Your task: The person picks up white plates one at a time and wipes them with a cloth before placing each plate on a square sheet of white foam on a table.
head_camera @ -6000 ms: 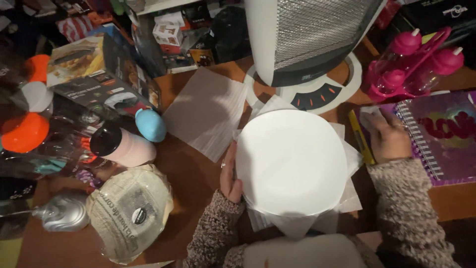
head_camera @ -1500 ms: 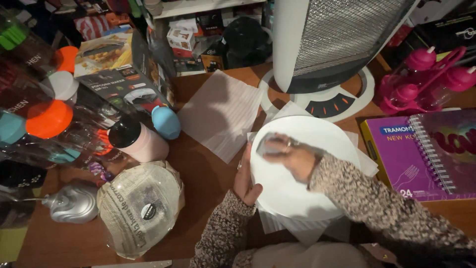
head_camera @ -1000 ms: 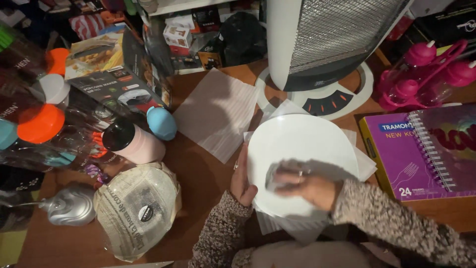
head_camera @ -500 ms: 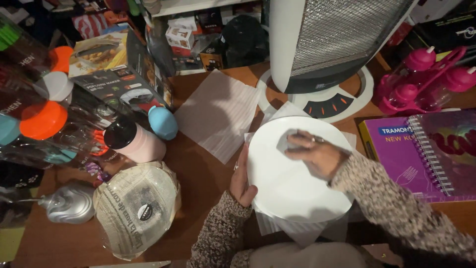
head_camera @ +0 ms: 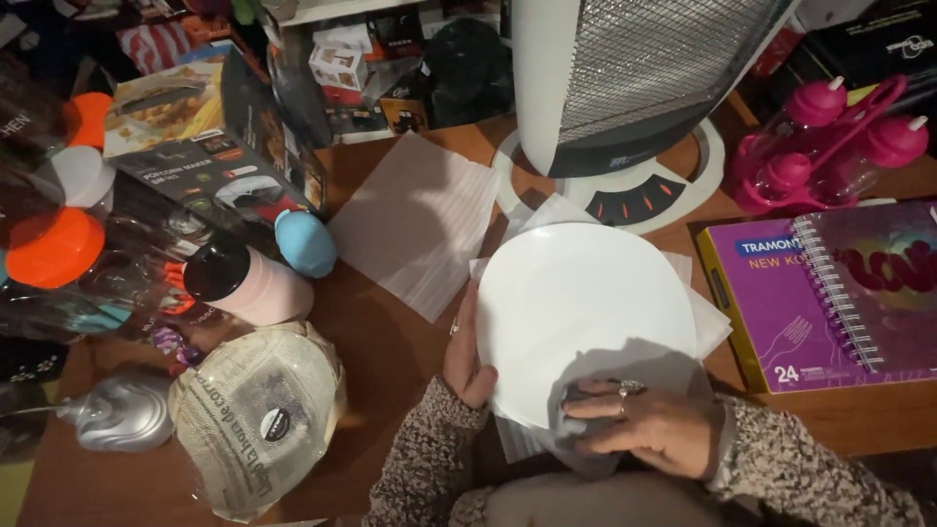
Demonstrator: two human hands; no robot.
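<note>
Our left hand [head_camera: 467, 356] gripped the white plate [head_camera: 586, 312] at its nine o'clock edge so it would not slide — our right hand [head_camera: 649, 429], fingers bunched, pressed a grey cloth [head_camera: 571, 429] at six o'clock.

**White plate, grey cloth, brown counter**

You see a plain white plate [head_camera: 586, 322] on the reddish-brown wooden counter [head_camera: 390, 361]. The cloth [head_camera: 576, 429] at its near edge is grey, and both your sleeves [head_camera: 810, 473] are speckled grey-brown knit. At the right lies a purple box [head_camera: 771, 312] under a purple spiral notebook [head_camera: 878, 283], with pink bottles [head_camera: 830, 137] beyond. At the left are orange lids [head_camera: 49, 244], a light blue egg shape [head_camera: 305, 242] and a pale pink cup [head_camera: 249, 283] with a black top.
</note>
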